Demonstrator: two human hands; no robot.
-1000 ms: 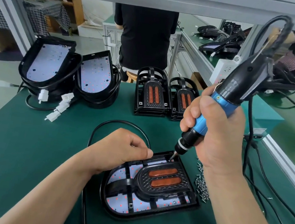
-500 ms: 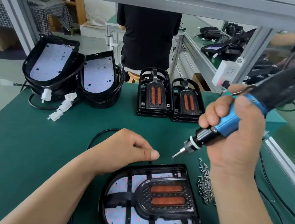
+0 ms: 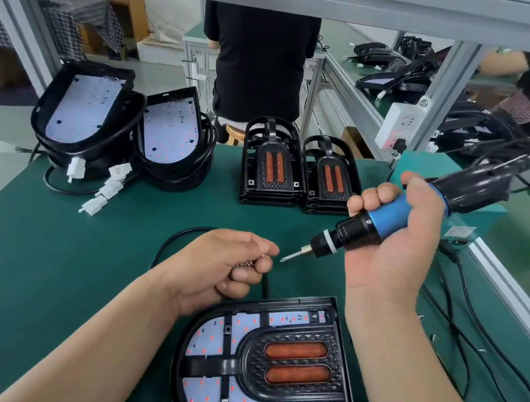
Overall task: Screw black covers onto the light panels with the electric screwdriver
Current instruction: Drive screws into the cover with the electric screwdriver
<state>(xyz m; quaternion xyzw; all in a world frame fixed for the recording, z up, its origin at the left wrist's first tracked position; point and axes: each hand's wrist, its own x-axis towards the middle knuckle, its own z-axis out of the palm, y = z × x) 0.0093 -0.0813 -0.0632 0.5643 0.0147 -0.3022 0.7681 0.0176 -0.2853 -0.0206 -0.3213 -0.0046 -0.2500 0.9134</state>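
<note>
Counter (image 3: 52,259): green, fills the lower frame.
Panel (image 3: 212,337): bottom centre, flat on the counter, black cover (image 3: 297,366) seated on it.
Spare panels (image 3: 82,114): stacked, upper left.
Spare covers (image 3: 270,168): stacked, upper centre.
Right hand (image 3: 390,248): centre right, clamped round the blue screwdriver (image 3: 384,216); bit points left, clear of the cover.
Left hand (image 3: 216,268): centre, fingers curled, pinching small screws (image 3: 244,265) just beside the bit tip.

Metal items (image 3: 245,265) in the left hand (image 3: 216,268) are mostly concealed by fingers; the light panel (image 3: 209,333) below it is cropped
</note>
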